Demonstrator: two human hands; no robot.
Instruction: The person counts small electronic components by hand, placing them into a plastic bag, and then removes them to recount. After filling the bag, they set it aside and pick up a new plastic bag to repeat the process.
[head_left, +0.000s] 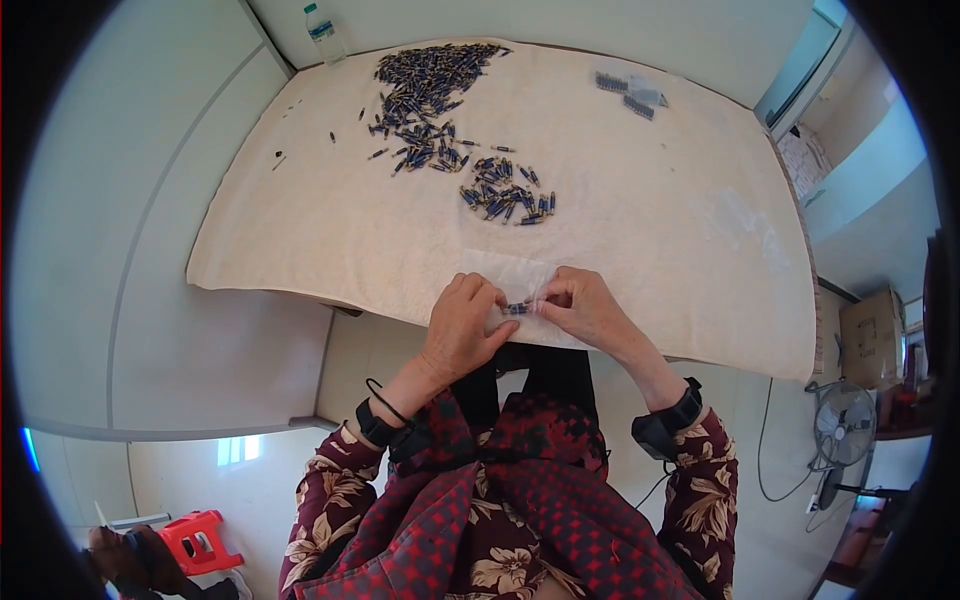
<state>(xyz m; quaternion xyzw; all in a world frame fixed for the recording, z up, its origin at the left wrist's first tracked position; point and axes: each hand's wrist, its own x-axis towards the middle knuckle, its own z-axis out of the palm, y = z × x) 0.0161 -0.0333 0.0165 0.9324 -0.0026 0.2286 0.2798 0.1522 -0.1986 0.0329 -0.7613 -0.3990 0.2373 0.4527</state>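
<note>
At the table's front edge, a clear plastic bag (pixel 500 268) lies under both hands. A few small dark-blue pieces with brassy ends (pixel 516 309) show between the hands, at the bag. My left hand (pixel 466 322) is closed on the bag's left side, thumb near the pieces. From the right, my right hand (pixel 580 306) pinches the bag beside the same pieces. Farther back lies a small group of loose blue pieces (pixel 507 190), and a large heap of them (pixel 430 85) spreads behind it to the left.
A cream cloth (pixel 640 200) covers the table. At the back left stands a plastic bottle (pixel 324 36). Packed rows of pieces (pixel 626 92) lie at the back right, and thin clear plastic (pixel 745 228) on the right. A fan (pixel 843 424) stands beyond the table's right side.
</note>
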